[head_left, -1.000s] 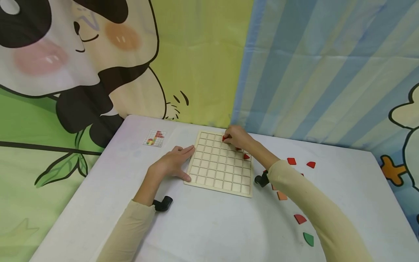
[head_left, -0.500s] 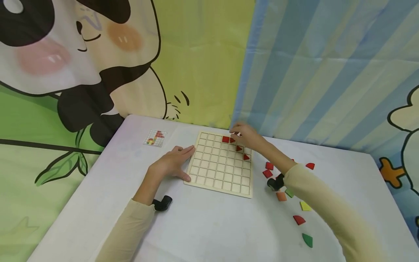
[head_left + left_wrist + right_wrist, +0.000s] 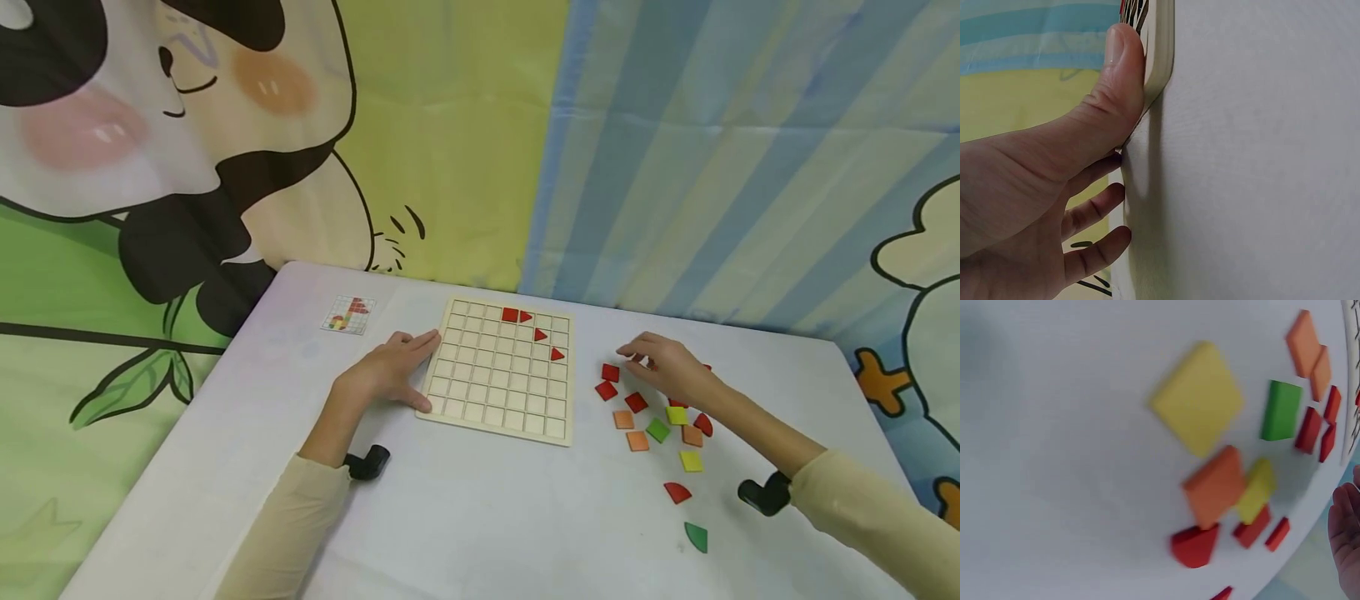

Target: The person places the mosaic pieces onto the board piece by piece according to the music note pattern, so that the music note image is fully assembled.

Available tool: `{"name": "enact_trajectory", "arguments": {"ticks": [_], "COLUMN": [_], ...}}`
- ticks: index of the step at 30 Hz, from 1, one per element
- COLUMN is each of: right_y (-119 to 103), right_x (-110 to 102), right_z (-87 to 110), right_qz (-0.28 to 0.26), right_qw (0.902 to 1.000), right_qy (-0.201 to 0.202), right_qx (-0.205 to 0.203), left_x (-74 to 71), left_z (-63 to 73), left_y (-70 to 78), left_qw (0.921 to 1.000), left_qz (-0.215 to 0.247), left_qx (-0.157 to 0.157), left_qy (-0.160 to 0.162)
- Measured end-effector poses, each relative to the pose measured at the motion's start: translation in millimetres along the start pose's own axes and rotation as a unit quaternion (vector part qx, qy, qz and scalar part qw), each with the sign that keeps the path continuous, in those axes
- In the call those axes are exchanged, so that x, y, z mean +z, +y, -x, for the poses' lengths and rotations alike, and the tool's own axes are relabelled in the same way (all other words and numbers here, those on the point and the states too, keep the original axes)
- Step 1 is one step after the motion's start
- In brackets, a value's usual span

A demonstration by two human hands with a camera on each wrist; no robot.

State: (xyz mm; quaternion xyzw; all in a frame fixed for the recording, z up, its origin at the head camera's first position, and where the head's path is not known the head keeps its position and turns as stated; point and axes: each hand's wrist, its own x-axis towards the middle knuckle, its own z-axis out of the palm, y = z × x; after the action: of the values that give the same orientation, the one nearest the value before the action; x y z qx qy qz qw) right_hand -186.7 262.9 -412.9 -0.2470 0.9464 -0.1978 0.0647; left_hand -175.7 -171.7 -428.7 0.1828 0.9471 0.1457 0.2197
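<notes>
A wooden grid board (image 3: 495,371) lies on the white table. In its upper right cells sit a red square tile (image 3: 510,315) and several red triangle tiles, one of them (image 3: 557,355) lowest and furthest right. My left hand (image 3: 386,367) rests at the board's left edge, thumb by the near corner and fingers further up; the left wrist view shows the thumb (image 3: 1124,75) against the board's side. Over the loose tiles right of the board hovers my right hand (image 3: 667,365), fingers loosely bent, with nothing seen between them. A red square tile (image 3: 611,372) lies just below its fingertips.
Loose tiles lie right of the board: orange (image 3: 637,441), yellow (image 3: 691,461) and light green (image 3: 657,430) squares, plus red (image 3: 677,492) and dark green (image 3: 696,537) quarter-rounds. A small printed pattern card (image 3: 348,315) lies left of the board. A curtain (image 3: 450,167) hangs behind the table.
My right hand has left the red square tile in the board's top row and moved right, over the loose tiles. The left hand stays at the board's edge.
</notes>
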Motion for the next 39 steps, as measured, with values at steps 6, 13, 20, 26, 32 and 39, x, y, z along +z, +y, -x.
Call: {"name": "enact_trajectory", "arguments": {"ticks": [6, 13, 20, 26, 32, 39], "right_y": [8, 4, 3, 3, 7, 14], "right_x": [8, 13, 18, 21, 23, 16], "right_z": [28.1, 42.2, 50.3, 52.4, 52.0, 38.1], "right_qz": [-0.015, -0.012, 0.002, 0.077, 0.125, 0.164], "right_qw": [0.9997, 0.9998, 0.9999, 0.9958, 0.9869, 0.9657], "right_qy": [0.009, 0.008, -0.007, -0.015, -0.004, 0.062], "right_qx": [0.016, 0.014, 0.013, -0.048, -0.101, -0.191], "left_x": [1.2, 2.8, 3.6, 3.4, 3.4, 1.1], "left_z": [0.1, -0.3, -3.1, -2.0, -1.9, 0.5], "left_y": [-3.1, -2.7, -3.9, -2.6, -1.9, 1.1], "left_qw": [1.0000, 1.0000, 1.0000, 1.0000, 1.0000, 0.9999], "left_qz": [-0.002, 0.003, 0.005, 0.006, -0.002, 0.004], "left_qx": [0.007, 0.002, 0.000, -0.003, 0.005, 0.004], "left_qy": [0.002, 0.001, 0.003, 0.002, 0.003, 0.010]}}
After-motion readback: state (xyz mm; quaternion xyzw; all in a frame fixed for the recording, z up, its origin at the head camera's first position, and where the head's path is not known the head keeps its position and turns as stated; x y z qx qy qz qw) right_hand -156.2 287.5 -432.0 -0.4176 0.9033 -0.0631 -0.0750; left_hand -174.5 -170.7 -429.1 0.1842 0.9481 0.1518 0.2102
